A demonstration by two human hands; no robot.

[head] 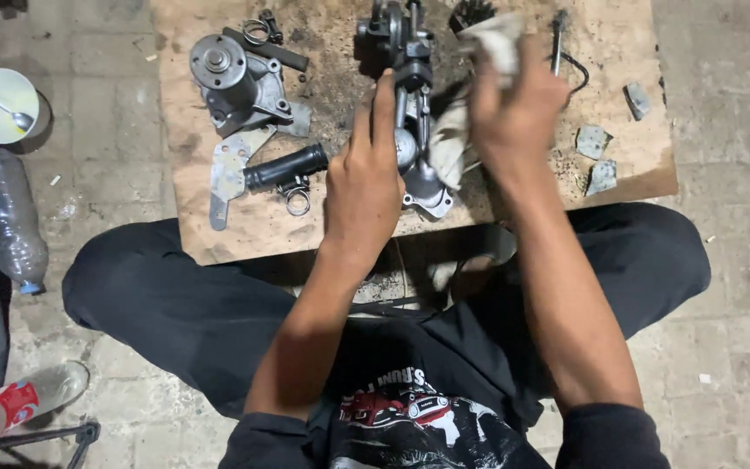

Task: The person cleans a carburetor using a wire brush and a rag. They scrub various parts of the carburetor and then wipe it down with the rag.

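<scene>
Leftmost, a grey pump housing (236,82) and a black hose (286,168) lie on the wooden surface (197,230). Beside them the left hand (363,187) presses extended fingers on a metal engine part (410,113) at the middle. The right hand (514,108) is closed around a dirty rag (457,143) touching that part.

Single view, head-worn cam, looking almost straight down from above the seated person. Near edge: chest and crossed legs; far edge: plywood surface (193,130) on paved floor (740,260). Close range, arms fill centre; left hand (364,187) and right hand (514,113) sit mid-frame, upper half. Frame left reaches a plastic bottle (9,217) and bowl (0,106). No 2nd view, so no shared area.
</scene>
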